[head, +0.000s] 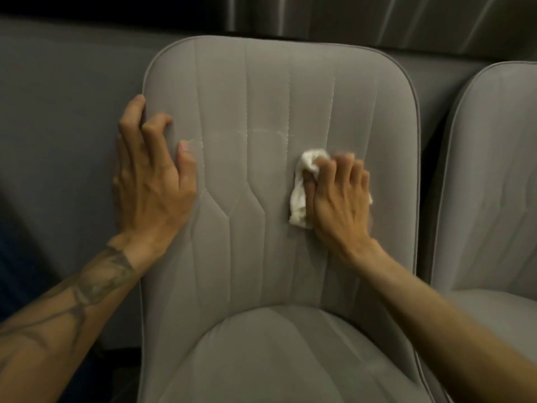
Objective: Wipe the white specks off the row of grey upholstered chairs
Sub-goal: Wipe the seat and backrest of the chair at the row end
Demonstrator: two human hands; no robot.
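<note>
A grey upholstered chair [261,91] with stitched vertical seams fills the middle of the view, its backrest facing me and its seat cushion [276,359] below. My left hand [151,175] grips the backrest's left edge, fingers curled over the piping. My right hand [337,199] presses a crumpled white cloth [302,184] against the backrest, right of centre, fingers curled round it. A faint line of white specks [255,132] runs across the fabric between my two hands, above the cloth.
A second grey chair [494,170] stands close on the right, a narrow dark gap between them. A grey wall or panel [64,112] lies behind and to the left. Dark curtain-like folds [377,16] run along the top.
</note>
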